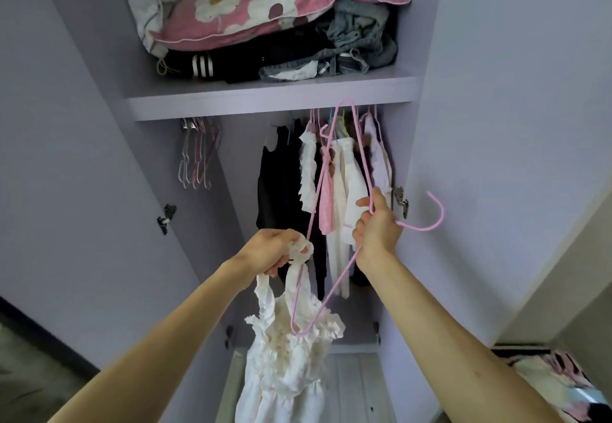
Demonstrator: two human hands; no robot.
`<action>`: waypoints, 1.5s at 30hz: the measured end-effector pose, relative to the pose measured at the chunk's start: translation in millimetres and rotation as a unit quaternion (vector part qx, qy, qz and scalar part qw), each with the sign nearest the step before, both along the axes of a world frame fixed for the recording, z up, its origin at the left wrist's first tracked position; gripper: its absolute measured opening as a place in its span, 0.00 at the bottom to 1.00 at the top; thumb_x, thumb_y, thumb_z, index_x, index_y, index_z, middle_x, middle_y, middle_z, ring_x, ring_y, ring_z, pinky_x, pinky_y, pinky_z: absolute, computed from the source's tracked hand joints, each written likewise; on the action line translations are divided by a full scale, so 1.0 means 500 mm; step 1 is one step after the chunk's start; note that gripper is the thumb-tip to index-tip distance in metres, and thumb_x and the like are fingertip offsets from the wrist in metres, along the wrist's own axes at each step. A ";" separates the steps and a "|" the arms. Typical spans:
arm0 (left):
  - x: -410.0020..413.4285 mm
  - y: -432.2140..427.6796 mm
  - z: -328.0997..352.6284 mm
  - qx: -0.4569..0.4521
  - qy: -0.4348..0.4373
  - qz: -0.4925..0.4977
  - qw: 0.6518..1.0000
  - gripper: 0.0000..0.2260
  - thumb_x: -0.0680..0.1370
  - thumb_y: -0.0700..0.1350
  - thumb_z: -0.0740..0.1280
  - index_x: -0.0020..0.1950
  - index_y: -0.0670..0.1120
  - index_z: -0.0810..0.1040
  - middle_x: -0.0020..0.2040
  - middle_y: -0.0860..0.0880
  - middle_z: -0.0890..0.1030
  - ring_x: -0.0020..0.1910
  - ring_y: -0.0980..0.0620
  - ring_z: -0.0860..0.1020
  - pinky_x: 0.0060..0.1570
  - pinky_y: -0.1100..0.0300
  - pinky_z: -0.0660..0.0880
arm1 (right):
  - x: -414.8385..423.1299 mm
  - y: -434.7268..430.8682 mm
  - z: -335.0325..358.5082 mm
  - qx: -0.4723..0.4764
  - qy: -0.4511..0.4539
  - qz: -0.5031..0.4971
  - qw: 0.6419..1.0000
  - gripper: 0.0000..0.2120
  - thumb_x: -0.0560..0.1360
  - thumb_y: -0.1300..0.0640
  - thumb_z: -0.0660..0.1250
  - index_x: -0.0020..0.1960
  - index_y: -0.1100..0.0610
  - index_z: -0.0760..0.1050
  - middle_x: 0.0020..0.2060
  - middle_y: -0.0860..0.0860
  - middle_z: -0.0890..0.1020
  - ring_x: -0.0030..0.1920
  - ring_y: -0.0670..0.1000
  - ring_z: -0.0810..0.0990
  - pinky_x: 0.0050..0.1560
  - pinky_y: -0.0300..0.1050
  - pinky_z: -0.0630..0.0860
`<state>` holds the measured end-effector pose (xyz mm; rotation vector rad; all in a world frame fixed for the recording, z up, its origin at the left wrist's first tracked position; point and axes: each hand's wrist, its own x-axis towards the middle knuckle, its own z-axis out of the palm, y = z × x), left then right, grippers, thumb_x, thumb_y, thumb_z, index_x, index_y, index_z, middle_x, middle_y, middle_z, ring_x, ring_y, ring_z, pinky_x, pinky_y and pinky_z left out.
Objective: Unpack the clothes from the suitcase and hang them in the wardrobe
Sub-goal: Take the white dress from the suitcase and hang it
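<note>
Home bedroom. Open lilac wardrobe [496, 91] with clothes on a rail [334, 170], spare hangers [197, 157] bunched left, flowered pink pillow [265, 8] and folded garments [298, 58] on the top shelf [265, 97], open suitcase [556, 386] lower right.

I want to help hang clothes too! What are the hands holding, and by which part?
The left hand grips the dress by a ruffled shoulder strap. The right hand grips the hanger at its neck, just below the hook.

A white frilly dress [284, 356] hangs by one strap before the open purple wardrobe [265, 104]. A thin pink hanger [441, 213] is tipped sideways, its low corner inside the dress top.
</note>
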<state>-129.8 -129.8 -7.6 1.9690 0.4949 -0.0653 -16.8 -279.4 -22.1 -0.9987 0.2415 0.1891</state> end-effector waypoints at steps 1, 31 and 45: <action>-0.001 0.006 -0.004 0.011 0.000 0.001 1.000 0.15 0.80 0.50 0.61 0.42 0.47 0.84 0.27 0.52 0.69 0.26 0.53 0.65 0.32 0.61 0.69 | 0.001 0.007 -0.001 0.011 0.023 0.023 0.999 0.18 0.77 0.44 0.67 0.34 0.55 0.77 0.23 0.46 0.60 0.22 0.45 0.57 0.21 0.38 0.56; -0.041 0.155 -0.128 -0.174 0.003 0.297 0.939 0.13 0.82 0.42 0.61 0.43 0.37 0.79 0.29 0.46 0.76 0.27 0.49 0.69 0.32 0.57 0.70 | 0.036 0.048 0.098 -0.366 -0.140 0.372 0.841 0.15 0.76 0.45 0.69 0.45 0.57 0.86 0.33 0.50 0.66 0.24 0.46 0.55 0.19 0.36 0.57; -0.102 0.229 -0.098 -0.214 -0.087 0.265 0.936 0.12 0.83 0.36 0.59 0.49 0.39 0.82 0.44 0.37 0.85 0.42 0.41 0.84 0.40 0.53 0.81 | 0.047 0.073 0.082 -0.496 -0.244 0.384 0.740 0.17 0.73 0.42 0.69 0.38 0.54 0.86 0.43 0.58 0.83 0.20 0.42 0.65 0.21 0.32 0.63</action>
